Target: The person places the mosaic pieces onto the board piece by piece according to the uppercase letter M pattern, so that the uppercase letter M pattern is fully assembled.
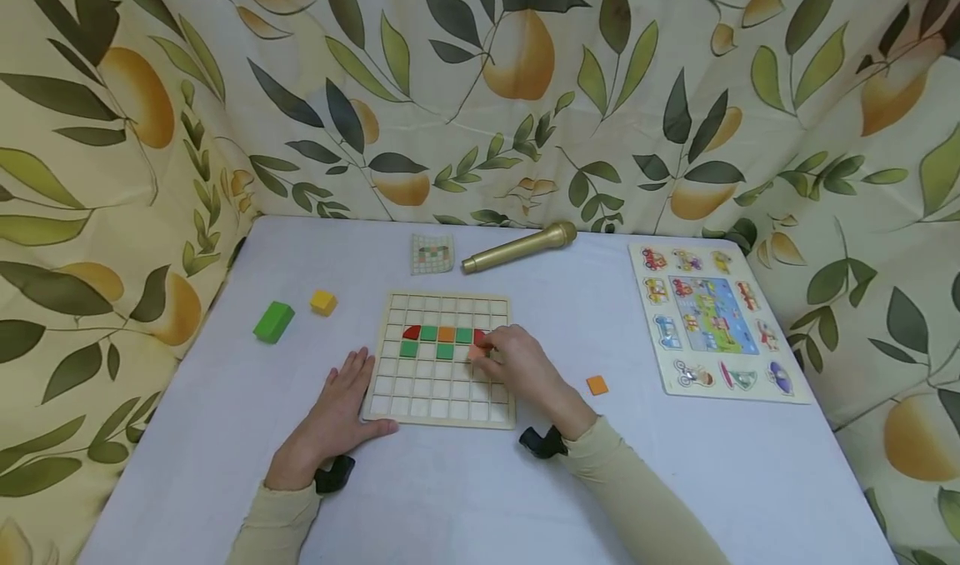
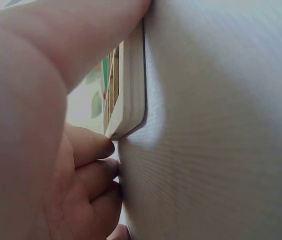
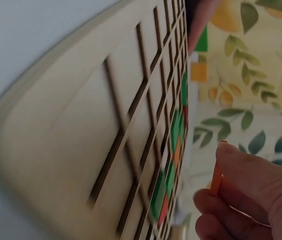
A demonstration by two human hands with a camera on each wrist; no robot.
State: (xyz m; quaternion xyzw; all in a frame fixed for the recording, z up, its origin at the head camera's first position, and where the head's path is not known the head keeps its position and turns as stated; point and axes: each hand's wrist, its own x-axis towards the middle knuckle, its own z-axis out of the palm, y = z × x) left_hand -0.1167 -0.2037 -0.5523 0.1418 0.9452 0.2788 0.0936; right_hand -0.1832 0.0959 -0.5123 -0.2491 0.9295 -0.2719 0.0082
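A wooden grid board (image 1: 438,422) lies on the table, with red, green and orange tiles in two of its rows. My right hand (image 1: 525,369) pinches a thin orange square tile (image 3: 217,176) between thumb and fingers, above the right side of the coloured rows. In the right wrist view, the tile is on edge and apart from the board. My left hand (image 1: 337,415) rests at the board's left edge, fingers spread and thumb along the near edge. The left wrist view shows its fingertips (image 2: 108,148) by the board's corner.
A loose orange tile (image 1: 597,385) lies right of the board. At left are a green block (image 1: 273,322) and a small yellow block (image 1: 323,302). A pattern card (image 1: 432,267) and gold microphone (image 1: 517,249) lie behind. A picture puzzle board (image 1: 652,344) is at right.
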